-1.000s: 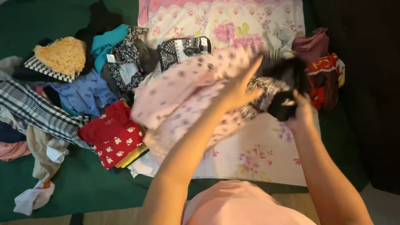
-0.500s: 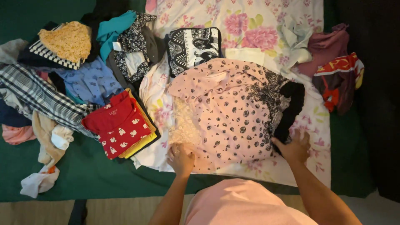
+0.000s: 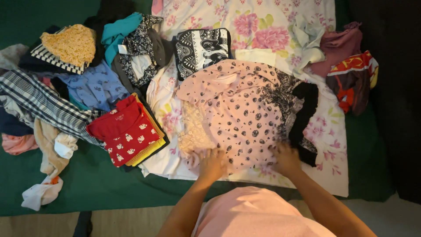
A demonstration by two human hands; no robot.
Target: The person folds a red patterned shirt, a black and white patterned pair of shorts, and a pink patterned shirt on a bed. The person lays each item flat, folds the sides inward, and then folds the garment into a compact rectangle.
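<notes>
Pink spotted garment (image 3: 237, 114) lay spread on floral sheet (image 3: 324, 145), just beyond fingertips. Left hand (image 3: 212, 163) and right hand (image 3: 286, 159) flat on near hem, fingers released, gripping nothing. Judgement: smoothing works best pressing outward, hem kept straight.

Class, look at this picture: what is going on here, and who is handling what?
A person is pressing both hands on the near edge of a pink spotted garment spread flat on a flowered sheet. The left hand rests near the garment's lacy corner, the right hand beside its black patterned part. To the left lies a heap of unfolded clothes, and next to the garment a small stack topped by a red printed piece. A folded black-and-white patterned cloth sits just beyond the garment.
</notes>
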